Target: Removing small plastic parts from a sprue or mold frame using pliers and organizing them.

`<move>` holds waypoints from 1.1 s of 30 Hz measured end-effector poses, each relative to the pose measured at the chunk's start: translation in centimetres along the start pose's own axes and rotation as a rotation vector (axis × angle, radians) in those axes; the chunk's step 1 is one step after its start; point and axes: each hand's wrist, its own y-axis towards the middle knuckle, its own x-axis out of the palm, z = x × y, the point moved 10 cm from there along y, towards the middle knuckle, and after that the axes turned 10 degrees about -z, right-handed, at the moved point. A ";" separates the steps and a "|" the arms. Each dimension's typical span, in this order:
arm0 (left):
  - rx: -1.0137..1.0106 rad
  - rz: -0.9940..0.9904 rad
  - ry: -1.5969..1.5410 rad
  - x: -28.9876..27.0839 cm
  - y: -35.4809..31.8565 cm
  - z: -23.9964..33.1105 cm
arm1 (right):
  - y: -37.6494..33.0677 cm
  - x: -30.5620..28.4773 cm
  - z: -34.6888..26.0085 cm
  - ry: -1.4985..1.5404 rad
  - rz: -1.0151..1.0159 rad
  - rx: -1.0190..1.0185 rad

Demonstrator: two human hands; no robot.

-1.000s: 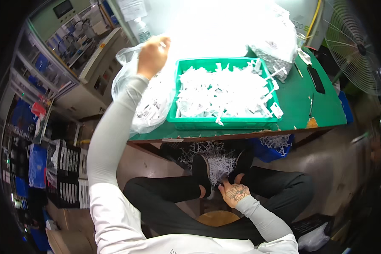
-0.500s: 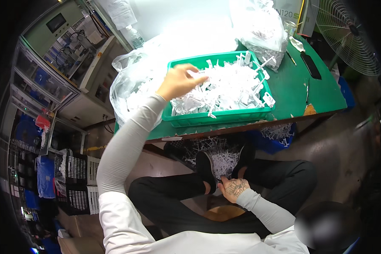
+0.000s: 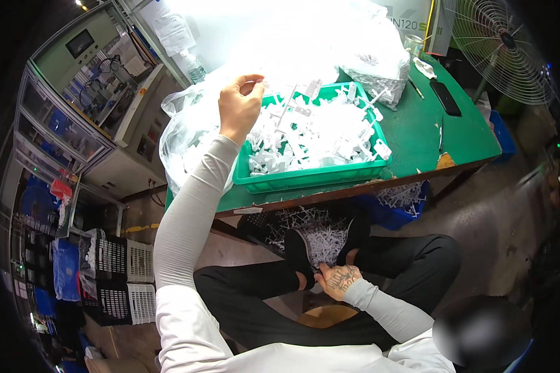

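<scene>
White plastic parts [image 3: 314, 133] fill the green tray [image 3: 311, 177], which sits on the green table [image 3: 454, 133] within easy reach of the seated person. The left hand [image 3: 239, 105] is raised over the tray's near-left corner, thumb and fingers pinched together on what looks like one small white piece lifted from the heap, though glare makes it hard to be sure. The right hand [image 3: 337, 280] rests low in the lap beside a black shoe [image 3: 298, 255], fingers curled; whether it grips anything I cannot tell. Left of the tray lies a clear plastic bag [image 3: 183, 140], and behind it another bag of parts [image 3: 373, 74]. More white scraps [image 3: 320, 233] are heaped under the table. A fan [image 3: 501, 46] stands at the far right, well apart from the work.
</scene>
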 end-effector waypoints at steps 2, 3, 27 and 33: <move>0.071 -0.001 -0.041 0.0 -0.4 0.5 | -0.1 -0.2 -0.1 -0.001 -0.004 -0.001; 0.140 -0.009 -0.091 0.1 -0.8 1.4 | -0.3 -0.3 -0.2 0.012 0.011 -0.004; -0.371 -0.462 -0.017 3.4 -4.5 0.9 | 0.1 0.6 0.1 0.033 -0.033 -0.011; -0.235 -0.262 -0.293 -0.3 -3.7 1.9 | -0.1 0.3 -0.4 0.037 -0.037 -0.033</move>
